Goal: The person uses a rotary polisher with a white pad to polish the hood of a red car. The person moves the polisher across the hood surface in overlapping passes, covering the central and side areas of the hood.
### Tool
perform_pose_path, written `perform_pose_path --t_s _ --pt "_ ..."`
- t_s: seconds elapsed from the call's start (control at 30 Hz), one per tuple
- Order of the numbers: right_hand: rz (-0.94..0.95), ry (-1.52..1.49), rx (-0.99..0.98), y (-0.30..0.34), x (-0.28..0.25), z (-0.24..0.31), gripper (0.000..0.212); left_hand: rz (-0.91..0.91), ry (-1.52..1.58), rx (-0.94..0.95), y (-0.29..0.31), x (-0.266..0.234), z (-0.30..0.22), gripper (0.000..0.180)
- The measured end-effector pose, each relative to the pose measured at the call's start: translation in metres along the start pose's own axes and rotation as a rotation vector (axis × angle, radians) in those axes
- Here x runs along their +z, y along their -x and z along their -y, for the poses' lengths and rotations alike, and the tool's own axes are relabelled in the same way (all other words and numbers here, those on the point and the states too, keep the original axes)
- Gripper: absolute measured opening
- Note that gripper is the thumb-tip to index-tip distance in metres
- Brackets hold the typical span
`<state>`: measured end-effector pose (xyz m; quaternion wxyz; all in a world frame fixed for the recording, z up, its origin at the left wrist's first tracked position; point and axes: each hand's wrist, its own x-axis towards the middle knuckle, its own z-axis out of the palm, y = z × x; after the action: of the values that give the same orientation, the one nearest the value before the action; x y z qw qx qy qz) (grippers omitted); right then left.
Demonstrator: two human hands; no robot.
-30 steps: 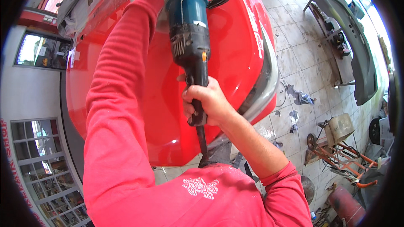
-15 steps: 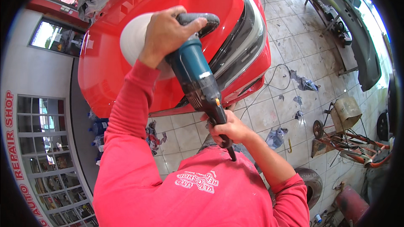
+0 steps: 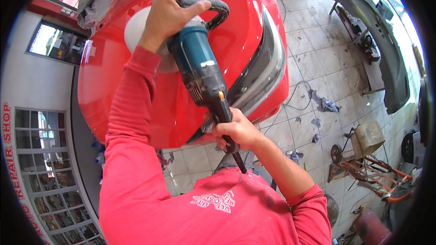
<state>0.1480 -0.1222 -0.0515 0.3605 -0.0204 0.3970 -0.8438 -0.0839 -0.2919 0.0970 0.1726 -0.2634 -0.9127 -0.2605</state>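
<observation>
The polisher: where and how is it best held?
Probably two-handed: the right hand around the slim rear handle of the polisher from the right, the left hand on its looped front handle from the left. The teal body between them looks thicker, harder to wrap.

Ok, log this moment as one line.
left grip: loop handle | right grip: rear handle | polisher: white pad over red bodywork, contact unclear

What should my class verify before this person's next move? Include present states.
1. Left grip touching the black looped handle: ok.
2. Right grip around the rear of the blue-and-black cylindrical power tool: ok.
3. Round white pad flat against the glossy red car body: cannot tell, contact hidden.
4. Pad spinning or stopped: cannot tell.
5. White tiled floor free of crumpled grey-blue cloth: not ok.
</observation>
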Motion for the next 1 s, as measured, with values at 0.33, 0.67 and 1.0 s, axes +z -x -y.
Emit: perform_pose_path --t_s 0.33,0.67,1.0 --pt "-0.099 -0.044 -0.014 -0.158 -0.065 0.195 0.045 0.019 0.049 -0.127 -0.251 0.048 0.124 0.041" --pt "-0.008 -0.057 0.085 -0.145 -0.085 0.196 0.040 -0.016 0.077 -0.021 -0.232 0.052 0.110 0.042" --pt "0.245 0.376 0.348 0.037 -0.100 0.050 0.047 -0.240 -0.297 0.006 0.070 0.016 -0.038 0.030"
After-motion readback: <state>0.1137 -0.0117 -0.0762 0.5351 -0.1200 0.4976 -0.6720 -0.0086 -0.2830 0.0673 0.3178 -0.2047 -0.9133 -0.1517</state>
